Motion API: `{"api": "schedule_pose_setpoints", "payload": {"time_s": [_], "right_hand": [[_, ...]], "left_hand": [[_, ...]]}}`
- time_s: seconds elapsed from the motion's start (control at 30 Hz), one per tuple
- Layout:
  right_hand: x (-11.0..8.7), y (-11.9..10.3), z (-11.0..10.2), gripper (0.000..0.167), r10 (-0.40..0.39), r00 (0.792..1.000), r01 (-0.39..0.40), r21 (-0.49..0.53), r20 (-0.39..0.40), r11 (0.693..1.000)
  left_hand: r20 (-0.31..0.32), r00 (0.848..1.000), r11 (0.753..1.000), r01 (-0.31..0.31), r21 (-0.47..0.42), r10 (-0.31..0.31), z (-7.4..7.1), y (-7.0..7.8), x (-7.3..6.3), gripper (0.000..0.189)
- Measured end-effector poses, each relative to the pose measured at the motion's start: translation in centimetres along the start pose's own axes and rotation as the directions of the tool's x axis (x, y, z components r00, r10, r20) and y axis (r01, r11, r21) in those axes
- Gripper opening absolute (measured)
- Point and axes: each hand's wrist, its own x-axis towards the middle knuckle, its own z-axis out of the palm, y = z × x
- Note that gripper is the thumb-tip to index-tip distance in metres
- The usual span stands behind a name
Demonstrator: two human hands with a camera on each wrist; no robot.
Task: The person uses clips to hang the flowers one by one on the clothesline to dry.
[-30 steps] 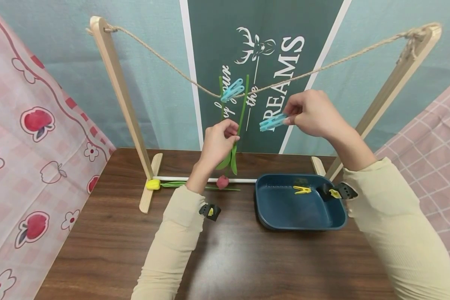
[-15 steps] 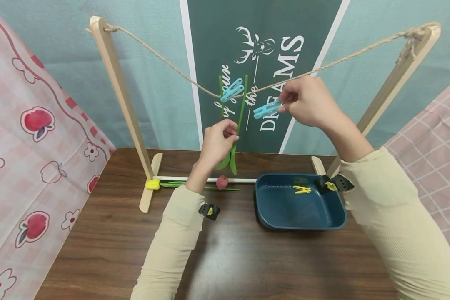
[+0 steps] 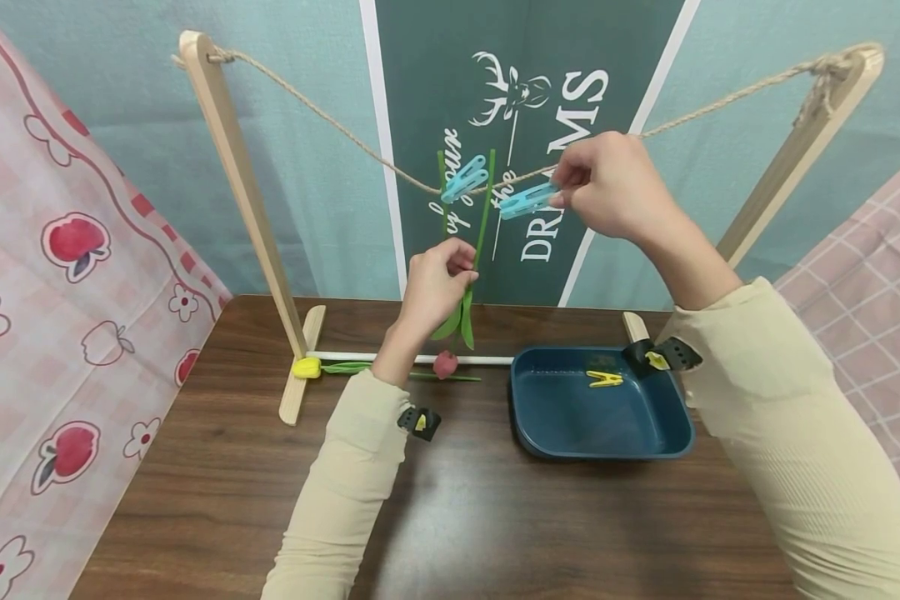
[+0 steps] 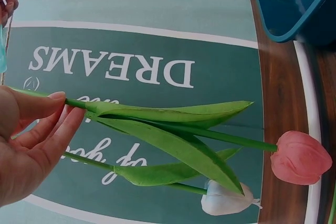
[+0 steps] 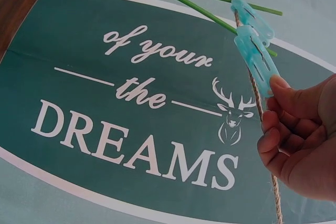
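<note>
My left hand [image 3: 441, 282] pinches the green stem of a pink tulip [image 4: 301, 158], which hangs flower down with its stem end rising past the rope [image 3: 322, 112]. Behind it a white tulip [image 4: 227, 198] hangs from the rope, its stem held there by a blue clothespin [image 3: 465, 178]. My right hand [image 3: 607, 185] pinches a second blue clothespin [image 5: 255, 59] by its handle end. In the right wrist view the tip of this clothespin overlaps the pink tulip's stem and the rope, right beside the first clothespin.
Two wooden posts [image 3: 243, 192] carry the sagging rope, with a white rod [image 3: 487, 361] between their feet. A yellow tulip [image 3: 307, 368] lies along the rod. At the right stands a dark blue basin [image 3: 592, 425] with a yellow clothespin [image 3: 604, 380] in it.
My right hand has moved up and to the left, bringing the blue clothespin close to the rope and the pink tulip's stem. My left hand has stayed in place with the tulip.
</note>
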Motion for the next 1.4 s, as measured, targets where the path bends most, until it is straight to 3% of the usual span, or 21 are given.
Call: {"api": "schedule_pose_setpoints", "payload": {"time_s": [0.67, 1.4], "right_hand": [[1.5, -0.7, -0.8, 0.01, -0.053, 0.996, 0.05, -0.052, -0.066, 0.997], [2.1, -1.5, 0.2, 0.014, -0.033, 0.996, 0.025, -0.102, -0.086, 0.994]], "left_hand": [[0.01, 1.0, 1.0, 0.001, -0.004, -0.001, 0.0, 0.3, 0.1, 0.014], [0.008, 1.0, 1.0, 0.014, -0.013, -0.013, 0.2, 0.2, 0.0, 0.014]]}}
